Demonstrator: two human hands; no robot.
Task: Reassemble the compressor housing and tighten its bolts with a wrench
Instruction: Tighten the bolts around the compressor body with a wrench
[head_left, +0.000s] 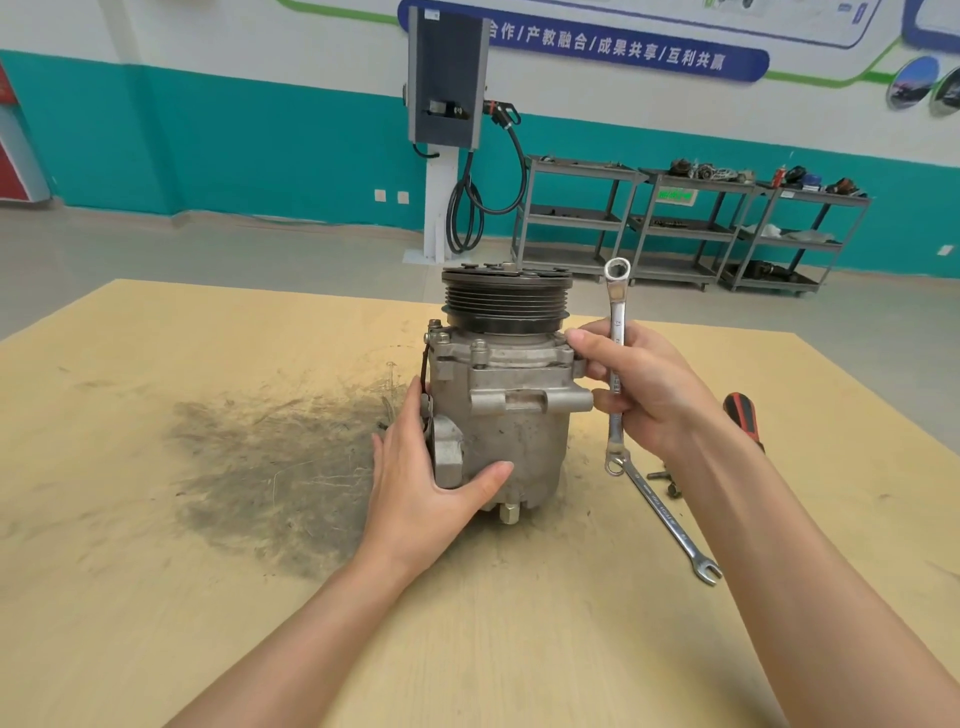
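The grey metal compressor (511, 415) stands upright on the wooden table (218, 597), its black grooved pulley (506, 304) on top. Bolts (478, 347) sit in the housing flange below the pulley. My left hand (434, 483) grips the lower left side of the housing, thumb across the front. My right hand (641, 387) holds a silver ring wrench (616, 306) upright by its middle, just right of the housing, while its fingertips touch the flange's right edge.
A second combination wrench (670, 525) lies on the table to the right, next to a few loose small parts (667, 480). A red-and-black screwdriver handle (744, 415) lies behind my right wrist. A dark grease stain (275, 467) covers the table's left middle. Shelving carts (691, 223) stand beyond the table.
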